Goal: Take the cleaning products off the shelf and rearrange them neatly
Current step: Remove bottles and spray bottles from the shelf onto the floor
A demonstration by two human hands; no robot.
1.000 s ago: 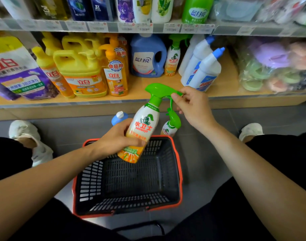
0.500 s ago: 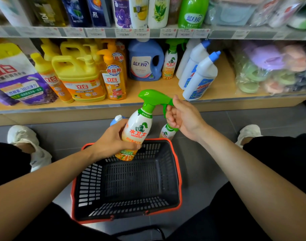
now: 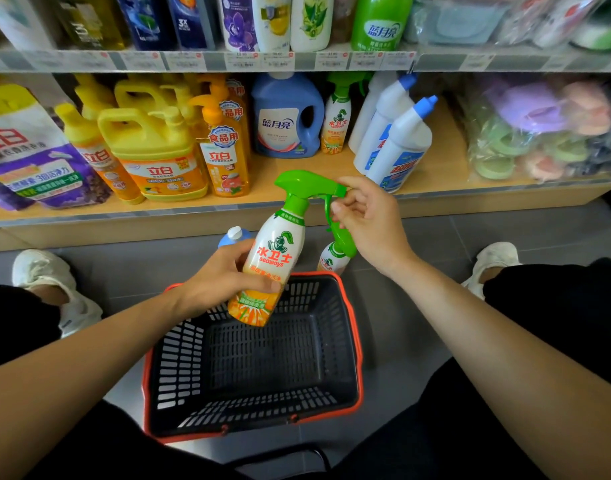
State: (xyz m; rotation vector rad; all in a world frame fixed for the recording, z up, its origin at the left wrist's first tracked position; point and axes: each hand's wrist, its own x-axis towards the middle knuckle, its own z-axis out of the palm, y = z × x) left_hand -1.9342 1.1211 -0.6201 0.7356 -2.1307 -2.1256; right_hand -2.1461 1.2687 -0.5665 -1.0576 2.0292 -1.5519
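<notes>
Holding one spray bottle (image 3: 274, 258) — left hand (image 3: 224, 277) wrapped round its body, right hand (image 3: 368, 220) pinching its trigger — above one basket (image 3: 352, 341); three white bottles (image 3: 399, 147) shelved.

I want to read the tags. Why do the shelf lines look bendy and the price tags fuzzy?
Head view: the wide-angle lens bows the shelf edge toward the picture's sides; the price tags are too small and soft to read, while the spray bottle in the left hand is close, so its label shows sharp.
</notes>
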